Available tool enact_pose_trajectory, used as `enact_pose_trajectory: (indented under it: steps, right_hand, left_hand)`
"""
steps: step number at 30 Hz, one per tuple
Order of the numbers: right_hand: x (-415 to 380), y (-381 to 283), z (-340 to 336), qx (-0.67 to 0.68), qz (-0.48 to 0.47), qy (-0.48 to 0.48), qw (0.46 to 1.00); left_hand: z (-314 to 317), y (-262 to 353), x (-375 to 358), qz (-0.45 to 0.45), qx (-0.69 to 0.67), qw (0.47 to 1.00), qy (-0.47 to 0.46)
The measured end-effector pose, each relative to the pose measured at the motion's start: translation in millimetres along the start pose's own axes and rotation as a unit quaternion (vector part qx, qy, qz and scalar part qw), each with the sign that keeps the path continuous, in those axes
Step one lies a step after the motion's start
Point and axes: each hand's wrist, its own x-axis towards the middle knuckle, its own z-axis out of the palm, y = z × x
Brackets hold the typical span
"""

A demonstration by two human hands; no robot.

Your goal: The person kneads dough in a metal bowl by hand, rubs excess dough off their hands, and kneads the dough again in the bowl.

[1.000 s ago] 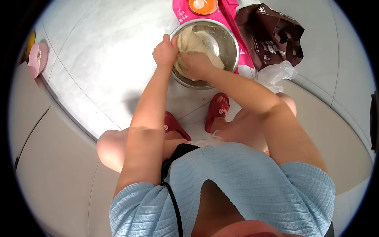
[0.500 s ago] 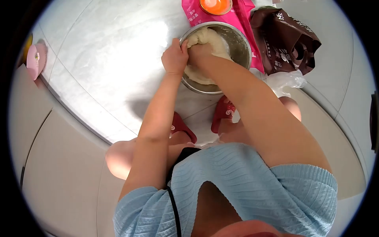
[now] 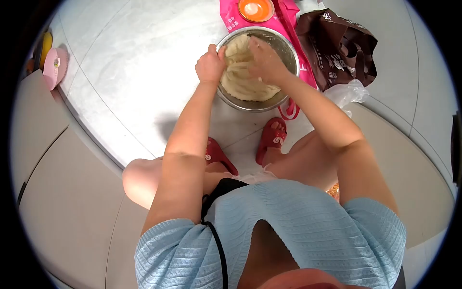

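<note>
A steel mixing bowl (image 3: 289,54) stands on the floor before my feet. Inside it lies a large pale lump of dough (image 3: 245,89), folded and creased across its top. My left hand (image 3: 211,65) is closed on the bowl's left rim, thumb toward the inside. Over the right part of the dough is my right hand (image 3: 267,62), its fingers spread and a little blurred, the fingertips right at the dough's surface.
Behind the bowl lies a pink bag (image 3: 232,18), with an orange bowl (image 3: 257,9) on it. A brown bag (image 3: 332,53) and a crumpled clear plastic bag (image 3: 350,94) are on the right. My red slippers (image 3: 273,137) are close below the bowl. A pink object (image 3: 56,69) sits far left.
My right hand has come up out of the dough, and its fingers have spread. More of the dough's creased top shows. My left hand stays at the rim.
</note>
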Motion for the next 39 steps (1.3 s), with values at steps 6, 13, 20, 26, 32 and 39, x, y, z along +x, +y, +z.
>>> enact_pose_trajectory:
  steps: [6,13,20,26,32,39]
  right_hand:
    - [52.5,-3.1,10.8,-0.001,0.039,-0.151,0.988]
    - [87.5,-37.8,33.6,-0.115,0.096,-0.266,0.952]
    - [67.2,-33.4,42.0,-0.162,0.062,-0.154,0.973]
    - [6.1,-46.5,6.2,-0.167,-0.110,-0.230,0.953]
    - [-58.8,-40.6,2.9,-0.205,-0.110,-0.192,0.953]
    - [-36.1,-41.3,23.7,-0.144,0.041,-0.320,0.936]
  left_hand:
    - [2.7,-7.4,5.2,0.025,-0.027,0.999,-0.011]
    - [5.1,-8.5,6.4,0.020,-0.034,0.999,-0.026]
    - [-6.5,5.5,0.2,-0.013,0.000,1.000,-0.010]
    - [-9.7,7.8,-3.3,-0.044,-0.003,0.998,-0.039]
    - [-6.7,10.0,-5.7,-0.034,0.011,0.998,-0.049]
    - [-2.4,4.1,-5.4,-0.018,0.011,0.999,-0.038]
